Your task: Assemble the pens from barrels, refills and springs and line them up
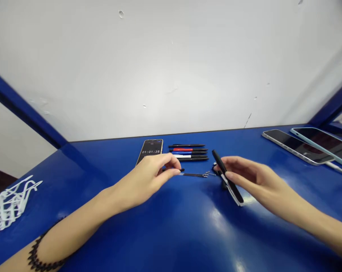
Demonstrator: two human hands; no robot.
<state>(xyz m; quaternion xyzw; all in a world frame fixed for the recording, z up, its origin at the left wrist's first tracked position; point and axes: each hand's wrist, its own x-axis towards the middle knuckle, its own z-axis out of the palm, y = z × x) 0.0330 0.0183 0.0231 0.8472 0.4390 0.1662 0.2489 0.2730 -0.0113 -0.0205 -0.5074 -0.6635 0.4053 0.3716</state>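
Observation:
My right hand (pixel 251 175) is closed around a black pen barrel (pixel 220 161), tilted with its upper end to the left. A slim white piece (pixel 230 190) runs along its lower half, and dark small parts are partly hidden behind the fingers. My left hand (pixel 156 172) has thumb and index finger pinched together beside a small black part (pixel 182 170); what lies between the fingertips is unclear. Thin pen refills (pixel 195 175) lie on the blue table just right of those fingertips. A small spring (pixel 211 173) rests between the refills and my right hand.
Several pens (pixel 188 145) lie in a stacked row behind the hands. A phone showing a timer (pixel 152 147) is at their left. White plastic strips (pixel 11 206) are piled at far left. Two phones (pixel 297 145) (pixel 326 141) and a white cable (pixel 339 170) lie at right.

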